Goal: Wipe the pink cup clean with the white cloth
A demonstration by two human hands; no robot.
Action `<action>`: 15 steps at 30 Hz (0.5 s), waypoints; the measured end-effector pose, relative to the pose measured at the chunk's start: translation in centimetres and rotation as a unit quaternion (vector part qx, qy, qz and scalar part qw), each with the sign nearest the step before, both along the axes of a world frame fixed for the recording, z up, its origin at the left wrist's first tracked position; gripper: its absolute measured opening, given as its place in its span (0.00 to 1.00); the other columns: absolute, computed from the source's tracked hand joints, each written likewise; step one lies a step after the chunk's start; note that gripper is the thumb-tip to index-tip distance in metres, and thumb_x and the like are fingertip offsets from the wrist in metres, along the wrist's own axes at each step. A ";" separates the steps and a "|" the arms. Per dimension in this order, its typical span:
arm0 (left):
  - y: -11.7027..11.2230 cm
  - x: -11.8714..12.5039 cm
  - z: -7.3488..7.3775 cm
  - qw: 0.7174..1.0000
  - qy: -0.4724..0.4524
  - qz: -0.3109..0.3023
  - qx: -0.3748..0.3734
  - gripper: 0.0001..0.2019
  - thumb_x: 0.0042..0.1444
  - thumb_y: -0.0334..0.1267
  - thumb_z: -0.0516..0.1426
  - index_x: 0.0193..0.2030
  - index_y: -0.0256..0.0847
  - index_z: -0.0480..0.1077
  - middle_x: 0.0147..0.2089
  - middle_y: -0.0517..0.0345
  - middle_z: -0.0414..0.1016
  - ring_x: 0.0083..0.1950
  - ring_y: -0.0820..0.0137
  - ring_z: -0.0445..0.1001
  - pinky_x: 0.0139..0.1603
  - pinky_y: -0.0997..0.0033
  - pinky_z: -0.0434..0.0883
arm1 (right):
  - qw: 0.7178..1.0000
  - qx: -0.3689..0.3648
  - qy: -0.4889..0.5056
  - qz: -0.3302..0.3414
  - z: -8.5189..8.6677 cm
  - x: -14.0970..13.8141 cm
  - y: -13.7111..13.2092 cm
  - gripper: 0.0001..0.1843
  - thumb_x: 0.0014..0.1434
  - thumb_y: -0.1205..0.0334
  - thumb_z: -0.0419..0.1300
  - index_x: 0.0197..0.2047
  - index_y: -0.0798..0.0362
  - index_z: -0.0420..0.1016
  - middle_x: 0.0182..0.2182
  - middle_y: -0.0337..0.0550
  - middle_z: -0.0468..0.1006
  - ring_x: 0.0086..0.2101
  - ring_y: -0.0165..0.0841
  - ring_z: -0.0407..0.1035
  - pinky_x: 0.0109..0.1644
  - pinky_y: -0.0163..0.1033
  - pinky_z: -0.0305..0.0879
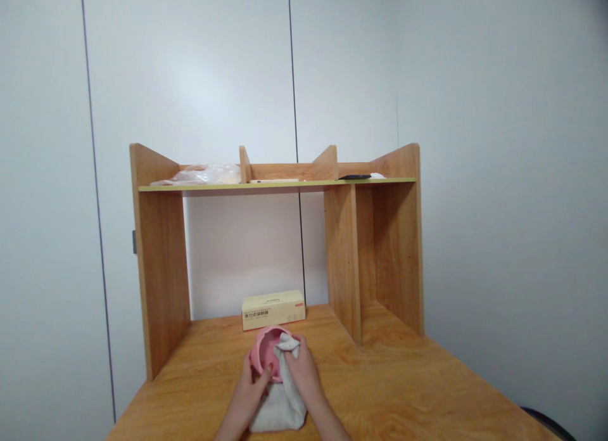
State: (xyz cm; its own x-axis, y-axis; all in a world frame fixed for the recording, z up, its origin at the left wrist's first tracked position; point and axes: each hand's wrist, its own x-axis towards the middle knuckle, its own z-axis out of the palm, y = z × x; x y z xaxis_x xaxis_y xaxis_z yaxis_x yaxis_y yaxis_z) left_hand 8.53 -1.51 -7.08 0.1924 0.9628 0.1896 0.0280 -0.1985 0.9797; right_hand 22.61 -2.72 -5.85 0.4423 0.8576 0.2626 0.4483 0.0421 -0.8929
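Note:
A pink bowl (268, 347) is tilted on its side, its opening turned toward me, just above the desk. My left hand (254, 381) is closed on the bowl's left and lower rim, thumb over the edge. A light grey cloth (279, 408) hangs from my right hand (300, 365), which is closed on it at the bowl's right side. Part of the cloth is bunched over the rim and into the bowl; the rest drapes down toward the desk in front. The right fingers behind the cloth and bowl are mostly hidden.
Behind the bowl lies a long cream box (274, 310) with printed writing. A wooden shelf unit (342, 257) stands on the wooden desk (403, 390). Its upper shelf carries a clear plastic bag (204, 173) and a flat black object (354, 177).

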 end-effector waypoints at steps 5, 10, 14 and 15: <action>-0.2 0.0 0.2 1.000 0.001 0.006 0.013 0.41 0.36 0.60 0.58 0.54 0.35 0.58 0.35 0.51 0.74 0.31 0.66 0.72 0.30 0.69 0.68 | 1.000 -0.004 0.008 -0.001 0.0 0.0 0.0 0.19 0.51 0.61 0.50 0.48 0.53 0.62 0.41 0.48 0.75 0.43 0.36 0.69 0.42 0.35 0.62; -0.5 0.1 0.6 1.000 0.004 0.009 -0.004 0.42 0.34 0.61 0.58 0.54 0.36 0.58 0.33 0.53 0.74 0.29 0.67 0.72 0.29 0.70 0.67 | 1.000 0.001 0.011 -0.004 0.0 -0.1 0.0 0.20 0.51 0.61 0.51 0.49 0.53 0.61 0.42 0.48 0.74 0.45 0.36 0.68 0.43 0.36 0.62; -1.0 0.3 1.1 1.000 0.003 0.002 -0.005 0.42 0.35 0.62 0.57 0.54 0.36 0.57 0.29 0.57 0.73 0.24 0.70 0.69 0.25 0.72 0.64 | 1.000 -0.008 0.005 -0.010 0.0 -0.1 -0.1 0.21 0.51 0.62 0.51 0.50 0.52 0.61 0.42 0.48 0.74 0.45 0.36 0.68 0.42 0.35 0.62; -1.1 0.3 1.3 1.000 0.003 0.002 -0.004 0.42 0.35 0.62 0.57 0.54 0.36 0.57 0.28 0.57 0.72 0.23 0.71 0.68 0.25 0.72 0.63 | 1.000 -0.010 0.004 -0.010 0.1 -0.1 -0.1 0.21 0.51 0.62 0.51 0.50 0.52 0.61 0.42 0.48 0.75 0.45 0.36 0.68 0.42 0.35 0.62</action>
State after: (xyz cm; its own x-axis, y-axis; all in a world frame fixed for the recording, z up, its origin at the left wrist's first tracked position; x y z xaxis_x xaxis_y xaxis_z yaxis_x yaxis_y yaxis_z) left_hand 8.83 -2.61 -5.79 0.1895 0.9650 0.1815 0.0350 -0.1913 0.9809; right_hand 22.49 -2.84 -5.79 0.4620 0.8529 0.2429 0.4426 0.0156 -0.8966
